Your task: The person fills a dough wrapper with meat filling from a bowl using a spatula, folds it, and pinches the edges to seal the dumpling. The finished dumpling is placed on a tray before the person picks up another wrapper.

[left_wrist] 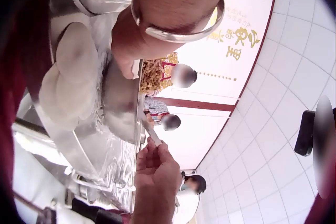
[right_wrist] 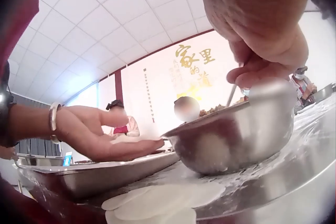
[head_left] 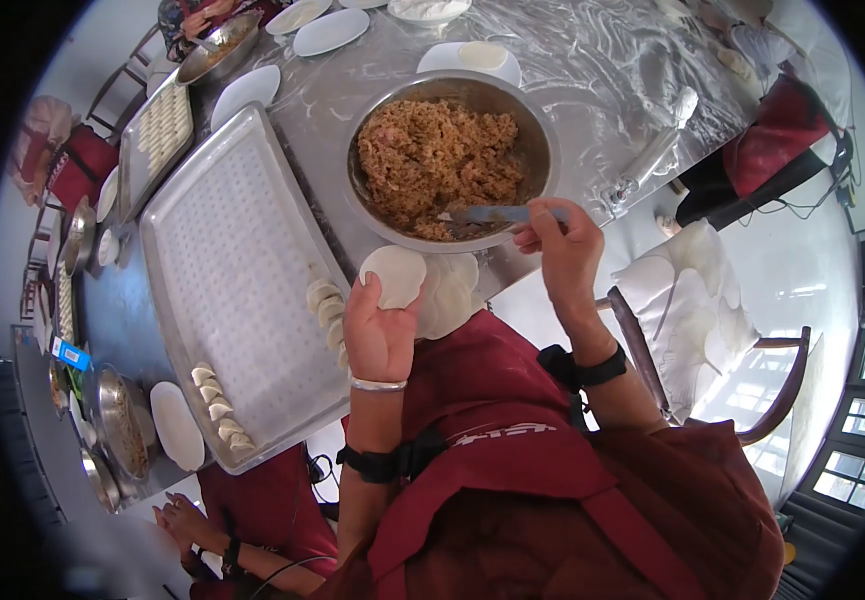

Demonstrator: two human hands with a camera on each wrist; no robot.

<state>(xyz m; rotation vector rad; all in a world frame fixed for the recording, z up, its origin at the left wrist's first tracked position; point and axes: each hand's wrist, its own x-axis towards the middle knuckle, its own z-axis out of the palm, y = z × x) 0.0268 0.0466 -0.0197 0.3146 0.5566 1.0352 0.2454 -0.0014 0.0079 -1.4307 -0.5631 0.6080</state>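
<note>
- left grip (head_left: 377, 330): flat open, wrapper (head_left: 395, 277) on my fingers, near bowl (head_left: 542, 130)
- right grip (head_left: 562, 250) pinches spatula (head_left: 492, 214), tip in filling (head_left: 432, 160)
- wrapper looks thin, soft, tearable; support it from underneath

White tiled ceiling (right_wrist: 79, 29), wooden chair (head_left: 632, 338), windows (head_left: 847, 478)

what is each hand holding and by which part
The right hand pinches a flat silvery spatula by its handle end, blade in the brown minced filling. The left hand carries a round white dough wrapper, lying flat on its fingers.
</note>
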